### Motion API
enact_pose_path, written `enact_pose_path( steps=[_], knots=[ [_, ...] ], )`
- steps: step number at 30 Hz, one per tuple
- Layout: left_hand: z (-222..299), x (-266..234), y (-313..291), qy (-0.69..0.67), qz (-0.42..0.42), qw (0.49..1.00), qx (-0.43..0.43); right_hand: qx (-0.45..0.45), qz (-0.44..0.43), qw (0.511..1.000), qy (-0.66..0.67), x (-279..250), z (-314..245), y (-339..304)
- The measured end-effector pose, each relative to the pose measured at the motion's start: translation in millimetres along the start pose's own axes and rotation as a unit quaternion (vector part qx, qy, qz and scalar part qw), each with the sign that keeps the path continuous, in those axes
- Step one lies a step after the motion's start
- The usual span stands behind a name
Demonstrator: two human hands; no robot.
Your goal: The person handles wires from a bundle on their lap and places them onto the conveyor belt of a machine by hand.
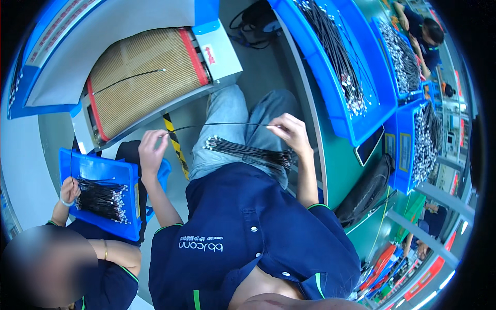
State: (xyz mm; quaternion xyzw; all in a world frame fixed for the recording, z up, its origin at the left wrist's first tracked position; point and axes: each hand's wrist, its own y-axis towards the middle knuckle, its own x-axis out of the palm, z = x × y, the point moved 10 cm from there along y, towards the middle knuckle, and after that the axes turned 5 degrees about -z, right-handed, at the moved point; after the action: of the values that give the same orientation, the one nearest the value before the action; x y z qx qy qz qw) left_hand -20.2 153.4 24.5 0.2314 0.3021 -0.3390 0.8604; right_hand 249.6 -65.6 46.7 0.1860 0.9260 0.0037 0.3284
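A thin black cable (217, 124) is stretched almost level above my lap, one end in each hand. My left hand (153, 150) pinches its left end, and the fingertips hide the tip. At the other end, my right hand (290, 132) grips the cable between thumb and fingers. Below it, a bundle of black cables (248, 151) with small pale ends lies across my thighs. Another single cable (129, 78) rests on the tan mesh conveyor belt (155, 54) ahead on the left.
At left, a co-worker's hand (70, 190) holds a cable beside a blue bin (133, 181) of cables. Right of me, a green table (338, 175) bears a large blue tray (356, 135) of cables, more blue bins (403, 155), a phone (369, 146) and a black pouch (367, 191).
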Motion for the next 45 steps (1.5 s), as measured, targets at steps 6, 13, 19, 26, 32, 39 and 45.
enact_pose_path(
  steps=[6, 13, 19, 26, 32, 39, 45],
  knots=[
    [-3, 0, 0, 0.009, -0.008, 1.000, -0.002, 0.012, -0.020, 1.000, 0.021, 3, -2, -2],
    [-8, -6, -4, 0.008, -0.001, 1.000, -0.002, -0.014, -0.017, 1.000, 0.006, 6, -13, 3],
    [-41, -20, 29, 0.030, 0.035, 0.999, -0.011, -0.040, 0.035, 0.998, -0.019, 29, -11, 35],
    [-125, -51, 85, 0.078, 0.043, 0.995, -0.046, 0.032, 0.043, 0.996, 0.077, 99, 12, 107],
    [-155, -62, 108, 0.110, 0.036, 0.993, -0.023, 0.076, 0.007, 0.990, 0.116, 135, 24, 139],
    [-166, -60, 115, 0.146, 0.020, 0.989, -0.011, 0.073, -0.039, 0.989, 0.122, 124, 19, 111],
    [-147, -72, 106, 0.144, 0.093, 0.985, -0.018, 0.161, -0.148, 0.974, 0.055, 117, 63, 26]
  ],
)
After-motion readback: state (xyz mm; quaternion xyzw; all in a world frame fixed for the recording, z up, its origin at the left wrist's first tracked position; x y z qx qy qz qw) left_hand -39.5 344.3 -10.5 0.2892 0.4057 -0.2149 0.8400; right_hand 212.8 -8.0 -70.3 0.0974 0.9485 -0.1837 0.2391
